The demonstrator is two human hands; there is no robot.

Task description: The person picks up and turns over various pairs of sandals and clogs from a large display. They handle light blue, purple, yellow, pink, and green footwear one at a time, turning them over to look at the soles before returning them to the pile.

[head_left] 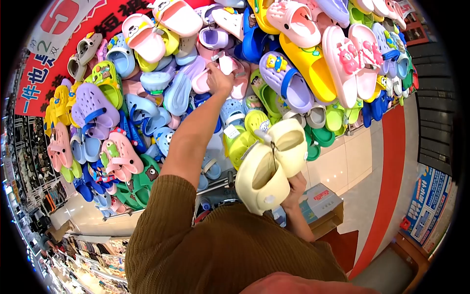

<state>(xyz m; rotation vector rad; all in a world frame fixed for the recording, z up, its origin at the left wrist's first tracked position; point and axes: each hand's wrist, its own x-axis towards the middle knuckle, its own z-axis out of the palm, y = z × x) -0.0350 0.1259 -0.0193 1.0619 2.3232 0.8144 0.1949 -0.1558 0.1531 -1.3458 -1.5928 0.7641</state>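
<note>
A pair of cream clogs (262, 176), joined by a tie, hangs in front of my body on the right. My right hand (295, 190) is closed on them from below, its fingers partly hidden behind the clogs. Stretched forward into the heap, my left hand (220, 79) is at a pair of pink clogs (241, 81) beside a white tag (226, 64). Its fingers are bent together; what lies between them is too small to tell. Light blue clogs (177, 94) lie to its left, and a lilac clog (289, 81) with a bear charm is to its right.
The heaped display holds several more clogs, such as a yellow clog (313, 68). Below it on the right, a cardboard box (325, 220) stands on the tiled floor (342, 164). A red sign (36, 93) is at upper left, a blue poster (428, 201) at right.
</note>
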